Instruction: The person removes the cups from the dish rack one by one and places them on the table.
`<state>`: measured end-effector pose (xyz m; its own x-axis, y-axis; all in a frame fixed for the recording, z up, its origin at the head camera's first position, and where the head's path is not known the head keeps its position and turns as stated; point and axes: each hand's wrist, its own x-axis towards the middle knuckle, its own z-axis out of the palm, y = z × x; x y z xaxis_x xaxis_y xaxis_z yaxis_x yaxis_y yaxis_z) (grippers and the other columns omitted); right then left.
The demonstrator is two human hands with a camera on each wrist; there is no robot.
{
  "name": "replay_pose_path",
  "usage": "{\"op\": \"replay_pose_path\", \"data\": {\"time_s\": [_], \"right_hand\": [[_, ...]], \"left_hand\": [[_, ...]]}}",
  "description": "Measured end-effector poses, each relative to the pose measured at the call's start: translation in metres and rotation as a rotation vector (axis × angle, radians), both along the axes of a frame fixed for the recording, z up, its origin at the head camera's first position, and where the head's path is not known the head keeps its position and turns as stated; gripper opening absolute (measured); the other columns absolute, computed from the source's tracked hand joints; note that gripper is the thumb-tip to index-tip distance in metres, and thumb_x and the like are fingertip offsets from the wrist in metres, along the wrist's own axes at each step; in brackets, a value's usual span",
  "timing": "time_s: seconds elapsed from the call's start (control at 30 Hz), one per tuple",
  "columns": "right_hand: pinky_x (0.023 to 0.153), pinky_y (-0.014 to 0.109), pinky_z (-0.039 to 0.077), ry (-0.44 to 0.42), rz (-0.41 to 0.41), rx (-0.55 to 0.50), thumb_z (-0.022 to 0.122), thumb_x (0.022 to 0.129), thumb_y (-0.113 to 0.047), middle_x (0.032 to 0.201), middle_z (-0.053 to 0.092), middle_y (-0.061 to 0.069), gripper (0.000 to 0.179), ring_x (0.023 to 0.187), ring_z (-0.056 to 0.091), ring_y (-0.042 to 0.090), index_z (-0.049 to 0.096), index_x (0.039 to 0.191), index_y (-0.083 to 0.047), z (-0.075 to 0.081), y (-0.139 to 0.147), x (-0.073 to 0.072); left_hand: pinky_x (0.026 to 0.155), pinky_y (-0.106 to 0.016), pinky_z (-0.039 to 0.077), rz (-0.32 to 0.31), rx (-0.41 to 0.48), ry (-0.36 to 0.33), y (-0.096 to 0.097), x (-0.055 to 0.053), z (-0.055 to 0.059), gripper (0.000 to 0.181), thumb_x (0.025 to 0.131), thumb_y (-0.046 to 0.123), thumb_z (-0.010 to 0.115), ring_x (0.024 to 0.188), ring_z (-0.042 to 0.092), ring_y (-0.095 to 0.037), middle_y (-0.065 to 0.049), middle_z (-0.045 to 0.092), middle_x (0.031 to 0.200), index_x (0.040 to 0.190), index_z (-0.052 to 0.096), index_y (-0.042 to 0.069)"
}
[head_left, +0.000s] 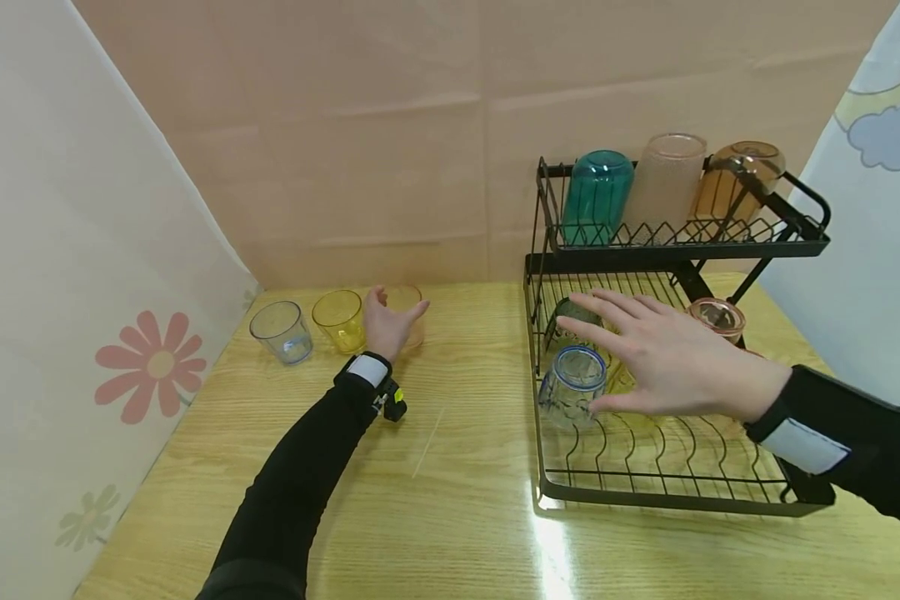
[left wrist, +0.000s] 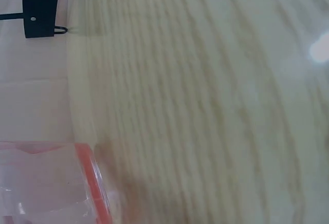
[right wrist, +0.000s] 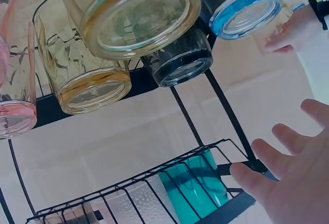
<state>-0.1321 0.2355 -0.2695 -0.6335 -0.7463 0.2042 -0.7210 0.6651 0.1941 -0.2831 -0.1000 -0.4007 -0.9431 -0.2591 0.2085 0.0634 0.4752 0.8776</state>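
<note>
My left hand (head_left: 388, 323) is at a pale pink glass (head_left: 414, 315) near the back wall, thumb spread away from the fingers. That glass shows a pink rim in the left wrist view, at the lower left corner. Left of the hand stand an upright yellow glass (head_left: 339, 320) and a clear glass (head_left: 281, 332). Over the lower tier of a black dish rack (head_left: 645, 498), my right hand (head_left: 660, 358) hovers with fingers spread, holding nothing. Beneath and beside it, upside down, are a blue-rimmed glass (head_left: 573, 392), a dark glass (head_left: 570, 321) and yellow glasses (right wrist: 141, 23), partly hidden.
On the rack's upper tier stand a teal glass (head_left: 598, 196), a frosted pinkish glass (head_left: 663, 187) and an amber glass (head_left: 735, 183), all upside down. A pink glass (head_left: 717, 317) sits at the lower tier's right. Wall sheets border the wooden table (head_left: 435, 500).
</note>
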Motion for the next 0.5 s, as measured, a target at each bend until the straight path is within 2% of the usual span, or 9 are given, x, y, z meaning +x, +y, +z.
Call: {"op": "replay_pose_path", "data": {"time_s": [0.17, 0.33, 0.43, 0.5], "right_hand": [[0.099, 0.055, 0.022, -0.066, -0.048, -0.003, 0.044, 0.074, -0.075, 0.148, 0.018, 0.012, 0.092, 0.132, 0.020, 0.035, 0.024, 0.145, -0.019, 0.003, -0.003, -0.010], [0.098, 0.056, 0.022, -0.123, -0.087, -0.005, 0.042, 0.075, -0.075, 0.150, 0.014, 0.011, 0.092, 0.132, 0.019, 0.037, 0.021, 0.145, -0.020, 0.002, -0.007, -0.021], [0.098, 0.057, 0.021, -0.161, -0.116, -0.009, 0.041, 0.074, -0.077, 0.150, 0.014, 0.011, 0.093, 0.131, 0.019, 0.038, 0.019, 0.146, -0.021, -0.001, -0.010, -0.025], [0.099, 0.056, 0.020, -0.189, -0.130, -0.012, 0.040, 0.073, -0.078, 0.150, 0.014, 0.011, 0.094, 0.132, 0.018, 0.038, 0.019, 0.146, -0.022, -0.004, -0.012, -0.027]], "left_hand": [[0.093, -0.032, 0.033, 0.005, -0.024, -0.023, -0.003, 0.000, -0.004, 0.088, 0.069, 0.045, 0.073, 0.119, 0.037, -0.027, -0.012, 0.039, 0.130, 0.135, 0.030, 0.005], [0.092, -0.037, 0.034, -0.012, -0.109, -0.040, -0.006, 0.000, -0.003, 0.092, 0.069, 0.049, 0.072, 0.116, 0.039, -0.029, -0.016, 0.036, 0.130, 0.137, 0.029, 0.004], [0.093, -0.039, 0.034, -0.050, -0.202, -0.009, -0.010, 0.001, -0.002, 0.092, 0.071, 0.050, 0.070, 0.119, 0.036, -0.031, -0.019, 0.032, 0.133, 0.138, 0.027, 0.004], [0.095, -0.040, 0.033, -0.080, -0.292, 0.053, -0.012, 0.004, -0.001, 0.090, 0.073, 0.048, 0.070, 0.121, 0.034, -0.033, -0.020, 0.031, 0.134, 0.138, 0.026, 0.004]]}}
